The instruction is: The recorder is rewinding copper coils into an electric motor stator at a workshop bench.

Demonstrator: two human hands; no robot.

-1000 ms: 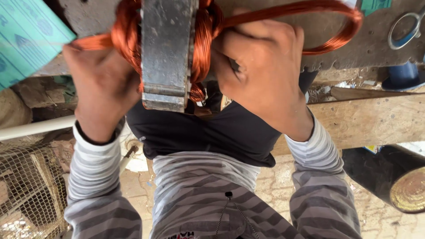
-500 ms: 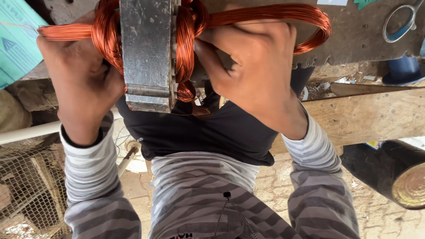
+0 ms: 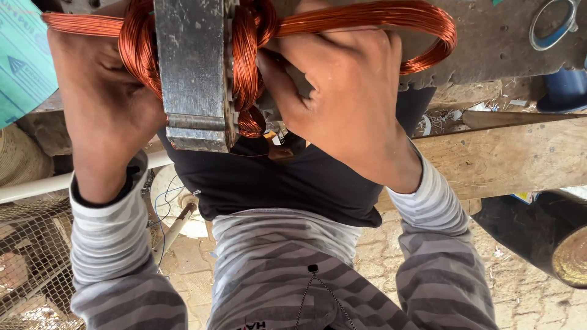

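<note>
Gripping copper wire coils (image 3: 244, 67) on both sides of a grey metal core (image 3: 195, 73), I had my left hand (image 3: 104, 110) closed on the left bundle and my right hand (image 3: 342, 104) clamped on the right bundle, thumb pressing by the core. Several coils looked seated already; one long loop (image 3: 422, 30) hung free over the workbench (image 3: 489, 43), so winding seemed unfinished. Farther off, a blue tub (image 3: 565, 88); contents hidden.
</note>
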